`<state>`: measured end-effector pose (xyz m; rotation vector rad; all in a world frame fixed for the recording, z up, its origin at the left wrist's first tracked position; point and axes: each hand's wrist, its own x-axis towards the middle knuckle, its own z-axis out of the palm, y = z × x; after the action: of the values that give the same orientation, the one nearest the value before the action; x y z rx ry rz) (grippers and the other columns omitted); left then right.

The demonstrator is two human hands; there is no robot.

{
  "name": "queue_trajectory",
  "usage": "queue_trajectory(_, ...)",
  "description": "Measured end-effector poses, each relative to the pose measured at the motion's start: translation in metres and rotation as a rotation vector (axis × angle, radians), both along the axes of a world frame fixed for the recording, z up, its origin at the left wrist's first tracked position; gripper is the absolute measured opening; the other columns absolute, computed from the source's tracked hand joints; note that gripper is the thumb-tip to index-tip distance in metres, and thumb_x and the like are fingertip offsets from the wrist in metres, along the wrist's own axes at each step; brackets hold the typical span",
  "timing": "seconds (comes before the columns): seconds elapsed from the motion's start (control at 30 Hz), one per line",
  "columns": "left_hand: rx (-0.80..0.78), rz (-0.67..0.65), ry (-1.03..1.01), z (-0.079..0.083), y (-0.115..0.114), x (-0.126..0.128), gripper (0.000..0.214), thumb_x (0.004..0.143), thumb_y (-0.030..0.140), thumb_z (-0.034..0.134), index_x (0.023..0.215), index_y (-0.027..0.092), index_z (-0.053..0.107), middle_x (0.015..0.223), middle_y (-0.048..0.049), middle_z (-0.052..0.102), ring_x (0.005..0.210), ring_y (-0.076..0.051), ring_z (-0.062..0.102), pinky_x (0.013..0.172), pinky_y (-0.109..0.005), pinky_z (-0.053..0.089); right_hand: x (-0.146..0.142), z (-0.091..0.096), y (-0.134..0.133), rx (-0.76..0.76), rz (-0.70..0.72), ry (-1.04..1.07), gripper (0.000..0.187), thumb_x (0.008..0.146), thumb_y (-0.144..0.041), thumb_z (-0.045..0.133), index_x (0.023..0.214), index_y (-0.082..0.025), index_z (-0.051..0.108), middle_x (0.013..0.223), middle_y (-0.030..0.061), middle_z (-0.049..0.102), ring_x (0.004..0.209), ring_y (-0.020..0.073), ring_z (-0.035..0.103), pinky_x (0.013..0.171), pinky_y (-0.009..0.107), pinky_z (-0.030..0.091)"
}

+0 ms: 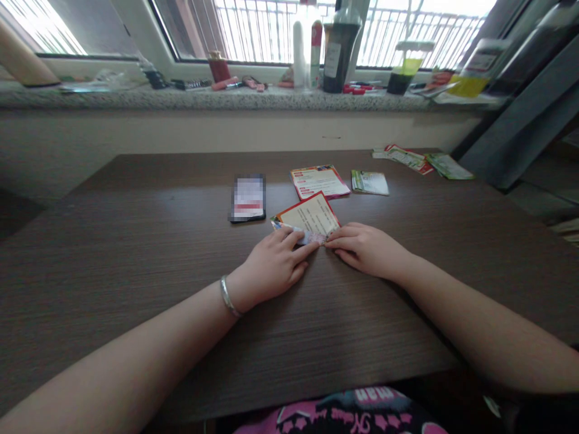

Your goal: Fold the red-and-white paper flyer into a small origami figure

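Observation:
A printed paper sheet (308, 214) with a red border lies on the table, its near edge folded over into a pale flap (312, 237). My left hand (275, 259), a silver bangle (229, 296) at its wrist, presses on this flap with fingers spread and the index stretched along the fold. At the sheet's right corner, my right hand (368, 248) has its fingertips pinched together on the paper. The tips of both hands nearly meet at the fold. Just behind lies a stack of similar printed sheets (319, 181), partly covered by the folded one.
A phone (248, 199) with a blurred screen lies to the left. On the right are a small paper stack (370, 182) and scattered printed papers (411, 160). Bottles (339, 57), a red jar (219, 67) and small items line the windowsill (253, 101) behind the table (136, 241).

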<state>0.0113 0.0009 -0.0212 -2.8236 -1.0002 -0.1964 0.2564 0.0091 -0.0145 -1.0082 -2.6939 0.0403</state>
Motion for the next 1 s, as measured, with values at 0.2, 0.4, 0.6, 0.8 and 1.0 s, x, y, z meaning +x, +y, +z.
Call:
queue_trajectory(0.2, 0.012, -0.007, -0.008, -0.001, 0.001, 0.001, 0.042, 0.096, 0.034, 0.041, 0.136, 0.024, 0.050, 0.126, -0.0122, 0.053, 0.117, -0.030, 0.047, 0.101, -0.046, 0.043, -0.003, -0.004, 0.002, 0.002, -0.031, -0.017, 0.028, 0.092, -0.021, 0.048, 0.110, -0.018, 0.070, 0.107, 0.0080, 0.070, 0.099, 0.0214, 0.061, 0.092, 0.037, 0.049)
queue_trajectory(0.4, 0.053, -0.019, 0.022, 0.003, 0.001, 0.002, 0.040, 0.096, 0.034, 0.041, 0.134, 0.024, 0.052, 0.120, -0.0123, 0.057, 0.112, -0.029, 0.052, 0.095, -0.046, 0.047, -0.009, 0.001, -0.002, 0.031, -0.069, -0.094, 0.029, 0.093, -0.022, 0.046, 0.103, -0.018, 0.073, 0.101, 0.0085, 0.069, 0.095, 0.0217, 0.061, 0.088, 0.035, 0.049)
queue_trajectory(0.6, 0.043, -0.043, 0.036, 0.008, 0.004, -0.003, 0.037, 0.097, 0.035, 0.041, 0.130, 0.023, 0.054, 0.122, -0.0124, 0.059, 0.114, -0.029, 0.054, 0.095, -0.046, 0.047, -0.012, 0.008, -0.007, 0.010, -0.098, -0.151, 0.029, 0.093, -0.023, 0.046, 0.104, -0.019, 0.073, 0.104, 0.0078, 0.069, 0.097, 0.0213, 0.060, 0.088, 0.034, 0.049)
queue_trajectory(0.8, -0.010, -0.028, 0.087, 0.018, 0.007, -0.014, 0.032, 0.097, 0.030, 0.042, 0.123, 0.021, 0.058, 0.123, -0.0108, 0.060, 0.111, -0.026, 0.059, 0.097, -0.043, 0.048, -0.011, 0.008, -0.008, 0.007, -0.097, -0.164, 0.030, 0.094, -0.026, 0.045, 0.106, -0.020, 0.073, 0.106, 0.0077, 0.068, 0.097, 0.0211, 0.060, 0.087, 0.034, 0.049)
queue_trajectory(1.0, -0.077, -0.004, 0.138, 0.026, 0.007, -0.020, 0.035, 0.094, 0.023, 0.043, 0.127, 0.025, 0.055, 0.123, -0.0087, 0.061, 0.105, -0.024, 0.064, 0.088, -0.039, 0.054, -0.009, 0.006, -0.007, 0.010, -0.089, -0.165, 0.031, 0.093, -0.026, 0.046, 0.108, -0.021, 0.072, 0.107, 0.0079, 0.068, 0.097, 0.0210, 0.060, 0.086, 0.034, 0.050)
